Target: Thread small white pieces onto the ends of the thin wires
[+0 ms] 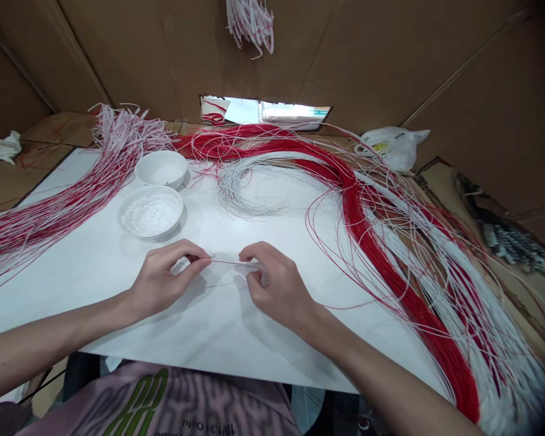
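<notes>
My left hand (pixel 170 272) pinches the end of a thin red wire (pixel 227 263) between thumb and fingertips. A small tip sticks out just past those fingertips. The wire runs level across the gap to my right hand (pixel 279 284), whose fingers curl around it. Index finger and thumb of that hand stand a little apart, and a whitish strip or wire shows between them. A red strand emerges beyond my right wrist and trails to the right. Ahead of my left hand stands a white bowl (pixel 151 231) of small white pieces.
Behind it is a second white bowl (pixel 161 166) with little in it. A bundle of red and white wires (pixel 131 136) lies left. Thick red wires (pixel 358 212) and white wires (pixel 404 260) curve down the right side. Cardboard walls (pixel 367 54) surround the white table (pixel 236 333).
</notes>
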Tool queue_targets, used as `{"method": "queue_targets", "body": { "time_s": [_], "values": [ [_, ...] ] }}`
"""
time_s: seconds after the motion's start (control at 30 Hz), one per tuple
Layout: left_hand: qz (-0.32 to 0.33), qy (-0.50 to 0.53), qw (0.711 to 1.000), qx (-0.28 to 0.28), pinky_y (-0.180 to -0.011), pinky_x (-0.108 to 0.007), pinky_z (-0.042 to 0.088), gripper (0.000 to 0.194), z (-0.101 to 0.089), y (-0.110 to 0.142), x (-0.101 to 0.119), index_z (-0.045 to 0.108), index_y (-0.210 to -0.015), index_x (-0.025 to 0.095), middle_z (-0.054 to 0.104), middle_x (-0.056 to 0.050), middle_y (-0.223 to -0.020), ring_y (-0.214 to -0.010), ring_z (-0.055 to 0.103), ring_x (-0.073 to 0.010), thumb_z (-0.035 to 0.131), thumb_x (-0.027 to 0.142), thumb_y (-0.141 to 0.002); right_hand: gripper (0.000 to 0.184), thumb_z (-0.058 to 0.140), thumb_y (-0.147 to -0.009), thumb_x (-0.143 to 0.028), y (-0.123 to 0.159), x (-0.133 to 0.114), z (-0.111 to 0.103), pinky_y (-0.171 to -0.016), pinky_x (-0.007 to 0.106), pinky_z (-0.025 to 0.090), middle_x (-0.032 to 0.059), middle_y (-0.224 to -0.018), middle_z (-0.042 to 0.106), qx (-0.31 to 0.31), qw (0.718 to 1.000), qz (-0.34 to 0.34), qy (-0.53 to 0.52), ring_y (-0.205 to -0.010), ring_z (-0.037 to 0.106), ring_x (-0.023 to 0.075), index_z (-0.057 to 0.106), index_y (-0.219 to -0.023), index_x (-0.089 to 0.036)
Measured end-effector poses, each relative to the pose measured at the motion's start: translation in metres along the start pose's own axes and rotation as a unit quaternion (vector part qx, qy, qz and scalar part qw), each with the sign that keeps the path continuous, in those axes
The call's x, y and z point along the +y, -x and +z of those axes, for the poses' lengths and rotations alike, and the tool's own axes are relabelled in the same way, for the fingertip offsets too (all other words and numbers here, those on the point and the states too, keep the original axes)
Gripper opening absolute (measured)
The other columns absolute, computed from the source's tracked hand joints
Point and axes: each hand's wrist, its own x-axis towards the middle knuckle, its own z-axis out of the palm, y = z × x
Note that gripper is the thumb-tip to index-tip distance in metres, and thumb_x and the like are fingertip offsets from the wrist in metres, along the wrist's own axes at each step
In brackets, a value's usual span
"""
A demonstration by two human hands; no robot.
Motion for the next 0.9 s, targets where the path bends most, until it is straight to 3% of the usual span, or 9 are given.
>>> {"method": "queue_targets", "body": {
  "time_s": [0.13, 0.27, 0.43, 0.53, 0.7, 0.9],
  "values": [
    [0.056, 0.0, 0.998, -0.025, -0.066, -0.024, 0.049, 0.007, 0.005, 0.001, 0.002, 0.066, -0.088, 0.016, 0.068, -0.002, -0.079, -0.072, 0.062, -0.0114, 0.065, 0.01, -0.085, 0.022, 0.053, -0.082, -0.007, 0.005, -0.01, 0.006, -0.077, 0.03, 0.049, 0.0042, -0.09, 0.064, -0.037, 0.996, -0.002, -0.075, -0.082, 0.061, 0.0164, 0.058, -0.1, -0.016],
    [0.079, -0.01, 0.995, -0.056, -0.069, -0.024, 0.049, 0.009, 0.007, 0.001, 0.006, 0.065, -0.091, 0.016, 0.068, -0.002, -0.081, -0.075, 0.062, -0.0115, 0.063, 0.009, -0.086, 0.008, 0.053, -0.094, -0.018, 0.007, -0.012, 0.009, -0.067, 0.025, 0.047, 0.0019, -0.082, 0.063, -0.056, 0.994, 0.002, -0.096, -0.072, 0.058, 0.0128, 0.061, -0.093, -0.018],
    [0.007, -0.086, 0.996, -0.026, -0.077, -0.028, 0.05, 0.012, -0.002, -0.01, -0.004, 0.066, -0.099, 0.017, 0.068, -0.003, -0.092, -0.083, 0.062, -0.0138, 0.062, 0.017, -0.088, 0.01, 0.05, -0.095, -0.014, 0.003, -0.007, 0.004, -0.063, 0.026, 0.043, 0.0015, -0.083, 0.061, -0.044, 0.997, 0.043, -0.039, -0.067, 0.054, 0.0121, 0.059, -0.09, -0.018],
    [-0.045, -0.119, 0.99, -0.053, -0.077, -0.029, 0.051, 0.014, -0.005, -0.016, -0.014, 0.068, -0.101, 0.02, 0.067, -0.003, -0.096, -0.084, 0.062, -0.0146, 0.06, 0.022, -0.089, 0.011, 0.049, -0.093, -0.012, 0.001, -0.007, 0.003, -0.063, 0.026, 0.042, 0.0019, -0.085, 0.059, -0.047, 0.996, 0.076, -0.015, -0.068, 0.054, 0.0125, 0.056, -0.088, -0.018],
    [-0.025, -0.145, 0.985, -0.09, -0.082, -0.031, 0.05, 0.016, -0.004, -0.019, -0.02, 0.071, -0.1, 0.02, 0.067, -0.005, -0.1, -0.093, 0.063, -0.0177, 0.059, 0.023, -0.09, 0.008, 0.052, -0.092, -0.012, 0.0, -0.009, 0.003, -0.065, 0.028, 0.043, 0.0022, -0.087, 0.059, -0.041, 0.995, 0.094, -0.01, -0.072, 0.056, 0.0135, 0.056, -0.087, -0.018],
    [-0.018, -0.142, 0.985, -0.093, -0.075, -0.031, 0.049, 0.017, -0.002, -0.021, -0.02, 0.074, -0.096, 0.022, 0.068, -0.006, -0.097, -0.089, 0.063, -0.0186, 0.058, 0.024, -0.09, 0.007, 0.054, -0.091, -0.014, 0.001, -0.009, 0.003, -0.065, 0.027, 0.043, 0.0022, -0.086, 0.061, -0.029, 0.996, 0.086, -0.023, -0.074, 0.058, 0.0138, 0.058, -0.087, -0.018]
  ]
}}
